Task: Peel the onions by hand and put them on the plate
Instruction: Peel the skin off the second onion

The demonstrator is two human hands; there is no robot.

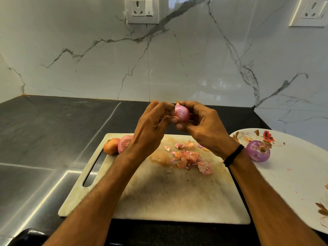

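Both my hands hold one small pink onion (182,113) in the air above the far edge of the cutting board (159,196). My right hand (204,128) curls round it from the right. My left hand (152,128) pinches at its left side with fingertips and thumb. A peeled purple onion (258,150) lies on the white flowered plate (292,174) at the right. Two unpeeled onions lie at the board's far left corner: an orange-brown one (111,146) and a pink one (124,142), partly behind my left wrist.
A heap of loose onion skins (190,158) lies on the board's middle right. The board sits on a dark stone counter (44,139) against a white marble wall with sockets (142,10). A dark rounded object (26,237) shows at the bottom left.
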